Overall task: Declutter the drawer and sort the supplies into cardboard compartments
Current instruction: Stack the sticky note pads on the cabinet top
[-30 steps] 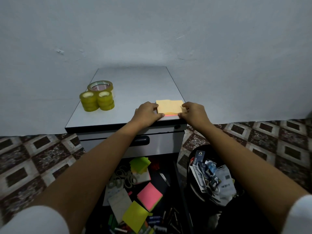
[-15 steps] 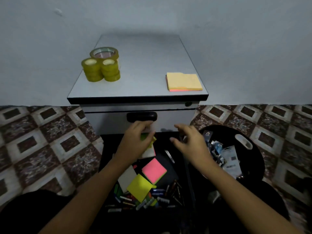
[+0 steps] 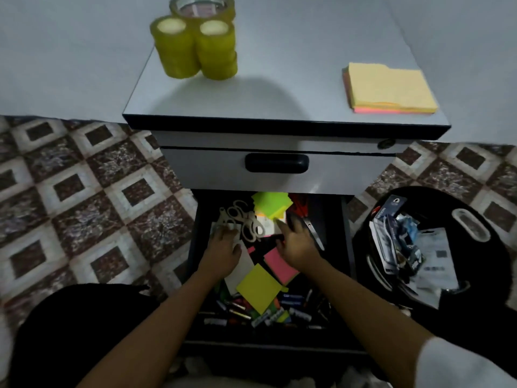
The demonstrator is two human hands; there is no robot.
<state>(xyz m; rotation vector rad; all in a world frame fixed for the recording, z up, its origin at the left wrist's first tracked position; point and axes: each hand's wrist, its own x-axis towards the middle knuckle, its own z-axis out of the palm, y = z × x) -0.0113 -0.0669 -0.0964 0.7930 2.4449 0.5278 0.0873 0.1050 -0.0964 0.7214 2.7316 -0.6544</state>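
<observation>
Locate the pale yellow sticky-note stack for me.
In the head view, the pale yellow sticky-note stack lies flat on the cabinet top, near its front right corner, across from the tape rolls on the left.

Left hand (image 3: 221,253) and right hand (image 3: 299,247) dropped into the drawer (image 3: 345,233)
They let go of the yellow note stack (image 3: 389,88), now well beyond them; the right reached the green pad (image 3: 271,205).

The tape rolls (image 3: 195,49) stood at the left rear of the cabinet top (image 3: 279,79); a stack of notes (image 3: 389,89) lay at its right front; below, the open drawer (image 3: 345,247) held scissors (image 3: 246,222) behind, note pads (image 3: 258,288) midway, small supplies (image 3: 260,315) in front; a bin (image 3: 475,219) sat on the floor (image 3: 84,191) to its right.
</observation>
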